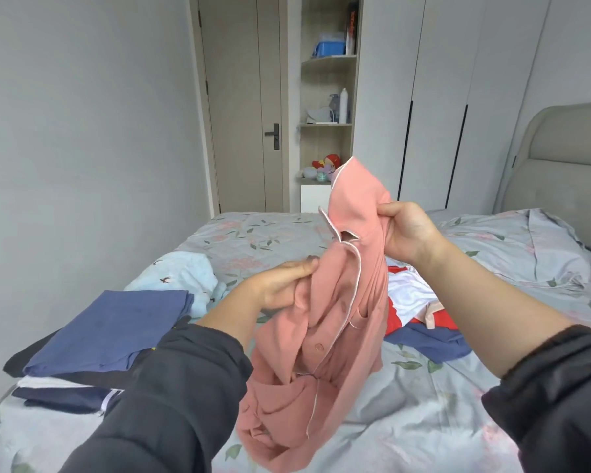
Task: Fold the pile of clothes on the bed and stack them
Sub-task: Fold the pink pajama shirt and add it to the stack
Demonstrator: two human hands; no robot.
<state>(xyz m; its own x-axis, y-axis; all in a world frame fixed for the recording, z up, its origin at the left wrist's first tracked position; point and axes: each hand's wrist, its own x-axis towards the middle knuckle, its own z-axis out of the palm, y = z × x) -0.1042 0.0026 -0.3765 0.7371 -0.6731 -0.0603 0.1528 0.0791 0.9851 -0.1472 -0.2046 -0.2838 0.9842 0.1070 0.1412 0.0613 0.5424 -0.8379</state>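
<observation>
— How does the bed (pixel 423 387) look from your end?
— Floral sheet. A folded stack (pixel 116 329) sits at its left edge, and loose red, white and blue clothes (pixel 413 308) lie right of centre.
— And the hands?
— I'm holding the pink shirt (pixel 321 336) above the sheet. My right hand (pixel 406 230) clutches the collar end up high, and my left hand (pixel 280 288) pinches fabric lower down.

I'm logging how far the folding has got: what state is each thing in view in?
Pink shirt: unfolded, bunched, held up and hanging.
Left hand: grips the shirt's middle.
Right hand: grips the shirt near its collar.
Blue stack: folded, piled.
Light blue garment: crumpled, unfolded.
Red-white pile: unfolded, heaped.
Door: shut.
Wardrobe: shut.
</observation>
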